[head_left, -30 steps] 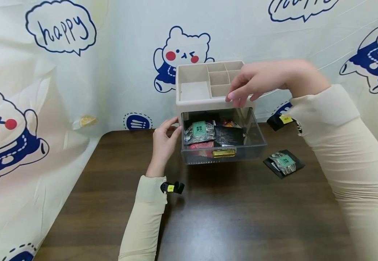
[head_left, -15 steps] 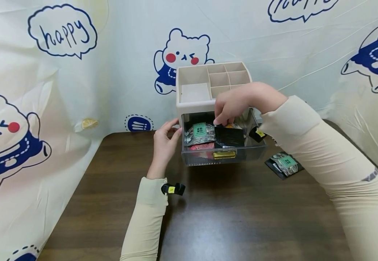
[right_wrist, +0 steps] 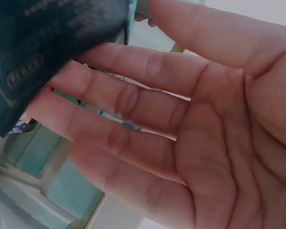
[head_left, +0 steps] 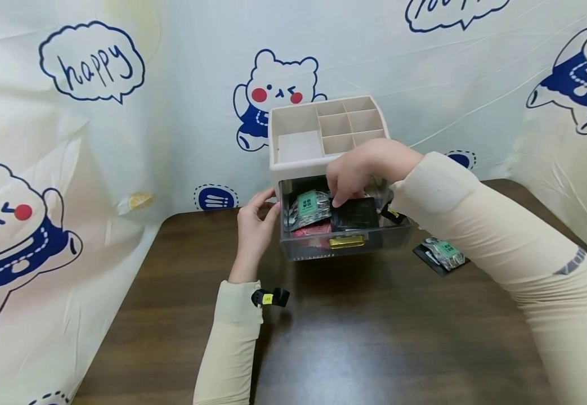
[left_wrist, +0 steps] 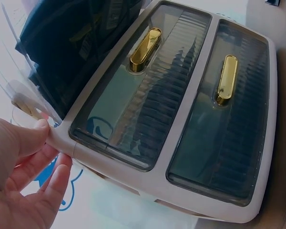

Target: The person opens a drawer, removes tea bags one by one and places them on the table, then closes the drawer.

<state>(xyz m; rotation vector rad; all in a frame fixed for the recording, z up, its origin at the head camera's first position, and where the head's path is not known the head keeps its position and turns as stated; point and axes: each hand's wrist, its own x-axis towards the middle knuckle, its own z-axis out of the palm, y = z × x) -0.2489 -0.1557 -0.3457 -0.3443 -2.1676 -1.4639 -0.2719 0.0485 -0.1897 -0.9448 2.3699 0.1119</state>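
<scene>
A cream desktop drawer organizer (head_left: 298, 170) stands at the back of the table, its clear top drawer (head_left: 391, 239) pulled out. My left hand (head_left: 255, 228) holds the organizer's left side edge; in the left wrist view, its thumb and fingers meet around the frame's corner. Reaching into the drawer from above, my right hand (head_left: 356, 169) pinches a flat black packet (head_left: 356, 215) at its upper left edge. In the right wrist view, the black packet (right_wrist: 43, 52) covers the fingertips. A green-labelled packet (head_left: 315, 209) and a reddish packet (head_left: 313, 229) lie to its left in the drawer.
Another green-labelled packet (head_left: 442, 254) rests on a dark packet on the brown table (head_left: 349, 337), right of the organizer. Two lower drawers with gold handles (left_wrist: 227, 78) are closed. A printed curtain (head_left: 187, 112) hangs behind.
My right hand has come down from above the organizer's front rim into the drawer and taken hold of the black packet, which has shifted slightly. The left hand stays at the organizer's side.
</scene>
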